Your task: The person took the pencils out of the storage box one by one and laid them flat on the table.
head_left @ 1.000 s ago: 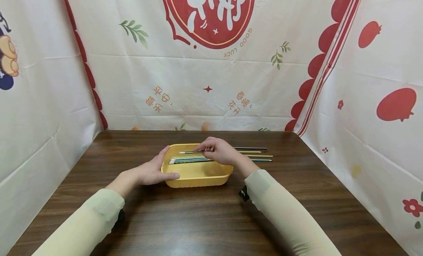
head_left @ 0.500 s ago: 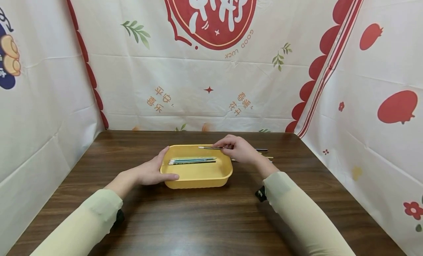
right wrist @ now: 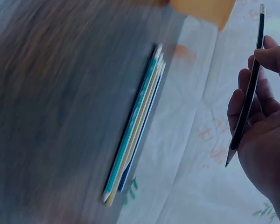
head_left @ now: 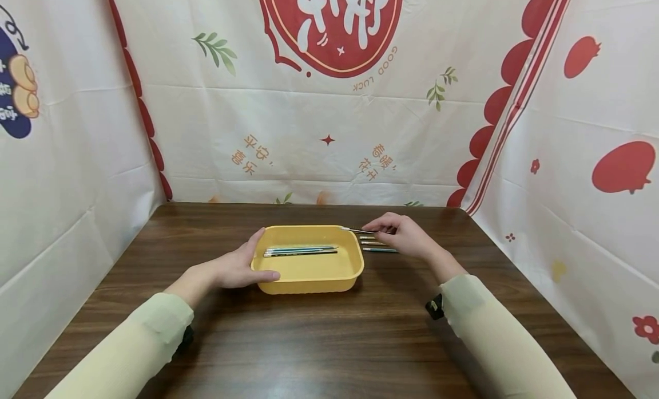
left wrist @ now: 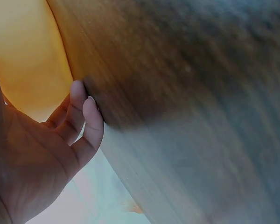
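My left hand (head_left: 237, 267) holds the left end of a yellow plastic tray (head_left: 309, 286), thumb over the front rim and fingers along the side. In the left wrist view its fingertips rest by the tray's wall (left wrist: 32, 56). Several pencils (head_left: 301, 251) lie side by side inside the tray. Just beyond the right rim, my right hand (head_left: 409, 236) pinches a black pencil (right wrist: 253, 86) between thumb and fingers. Its white eraser end points toward the tray and its sharpened tip points away. Beneath that hand, teal (right wrist: 135, 121), yellow and dark blue pencils lie together on the table.
The dark wood table (head_left: 309, 342) is enclosed by a printed white cloth (head_left: 231, 118) at the back and both sides. The cloth begins right behind the table's far edge.
My right hand has drawn the black pencil from over the tray to the right, past its rim. The table pencils show more in the head view. Left hand and tray stay put.
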Motion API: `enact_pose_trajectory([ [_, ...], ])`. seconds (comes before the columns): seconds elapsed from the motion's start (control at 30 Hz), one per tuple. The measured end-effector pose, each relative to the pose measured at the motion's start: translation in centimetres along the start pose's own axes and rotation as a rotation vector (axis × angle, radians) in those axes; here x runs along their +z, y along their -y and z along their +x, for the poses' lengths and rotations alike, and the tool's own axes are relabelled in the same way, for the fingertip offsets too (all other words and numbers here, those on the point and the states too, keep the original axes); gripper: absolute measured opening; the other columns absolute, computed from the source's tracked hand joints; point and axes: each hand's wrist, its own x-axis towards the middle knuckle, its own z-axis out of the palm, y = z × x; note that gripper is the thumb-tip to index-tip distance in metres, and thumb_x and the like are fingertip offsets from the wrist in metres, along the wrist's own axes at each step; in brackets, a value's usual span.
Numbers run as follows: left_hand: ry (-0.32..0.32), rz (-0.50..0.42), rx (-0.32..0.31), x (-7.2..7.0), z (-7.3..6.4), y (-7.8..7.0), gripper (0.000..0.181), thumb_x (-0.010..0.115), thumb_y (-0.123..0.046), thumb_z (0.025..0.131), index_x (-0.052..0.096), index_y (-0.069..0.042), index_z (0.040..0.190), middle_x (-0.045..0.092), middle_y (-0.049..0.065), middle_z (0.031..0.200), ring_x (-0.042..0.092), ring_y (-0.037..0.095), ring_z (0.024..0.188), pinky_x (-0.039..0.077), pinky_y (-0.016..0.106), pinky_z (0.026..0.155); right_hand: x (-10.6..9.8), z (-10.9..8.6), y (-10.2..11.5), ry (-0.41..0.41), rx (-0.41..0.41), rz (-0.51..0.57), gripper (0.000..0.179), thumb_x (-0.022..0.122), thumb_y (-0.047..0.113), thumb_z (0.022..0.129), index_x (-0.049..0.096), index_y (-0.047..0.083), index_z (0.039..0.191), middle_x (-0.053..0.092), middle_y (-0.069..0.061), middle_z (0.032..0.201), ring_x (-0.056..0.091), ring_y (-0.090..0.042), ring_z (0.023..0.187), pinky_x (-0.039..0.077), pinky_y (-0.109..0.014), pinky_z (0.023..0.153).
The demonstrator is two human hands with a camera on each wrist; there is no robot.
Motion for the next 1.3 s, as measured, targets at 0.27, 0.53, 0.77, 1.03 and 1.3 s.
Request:
enact_pose_trajectory([
  [0.27,-0.002,-0.006,0.005,0.1,0.0,0.0,0.132,0.072,-0.075,0.094,-0.013,-0.015,0.176,0.011,0.029,0.182,0.024,0.048,0.166,0.027,0.067,0.131,-0.8,-1.8,-2.5,-0.011,0.062,-0.028,0.026,0.072,0.006,0.103,0.085,0.017,0.123,0.075,-0.003,0.107,0.058,-0.015,0.092,0.05,-0.025,0.079],
  [0.53,-0.004,-0.012,0.003,0.1,-0.1,0.1,0.132,0.072,-0.074,0.095,-0.013,-0.014,0.176,0.011,0.03,0.181,0.025,0.048,0.166,0.027,0.068,0.131,-0.8,-2.6,-4.2,0.013,0.102,0.0,0.026,0.072,0.004,0.102,0.083,0.011,0.124,0.076,-0.011,0.11,0.058,-0.016,0.091,0.051,-0.026,0.078],
  [0.77,-0.007,-0.02,0.013,0.2,0.0,0.2,0.131,0.072,-0.073,0.095,-0.013,-0.015,0.176,0.012,0.029,0.181,0.026,0.048,0.166,0.028,0.068,0.13,-0.8,-3.1,-5.5,0.035,0.126,-0.007,0.027,0.07,0.003,0.102,0.083,0.01,0.125,0.079,-0.015,0.116,0.06,-0.014,0.092,0.051,-0.025,0.079],
  [1.03,-0.016,-0.018,0.017,0.2,0.0,0.3,0.131,0.073,-0.073,0.094,-0.012,-0.015,0.176,0.012,0.029,0.181,0.025,0.048,0.166,0.028,0.068,0.13,-0.7,-3.4,-6.7,0.124,0.142,-0.029,0.029,0.068,0.001,0.101,0.083,0.01,0.125,0.079,-0.011,0.12,0.059,-0.017,0.095,0.051,-0.026,0.082],
  [1.3,-0.017,-0.028,0.018,0.3,-0.1,0.2,0.131,0.073,-0.072,0.095,-0.012,-0.015,0.176,0.012,0.029,0.181,0.026,0.047,0.166,0.028,0.068,0.13,-0.4,-3.2,-6.8,0.193,0.155,-0.029,0.027,0.068,0.001,0.102,0.083,0.009,0.124,0.079,-0.012,0.122,0.06,-0.014,0.094,0.051,-0.028,0.083],
])
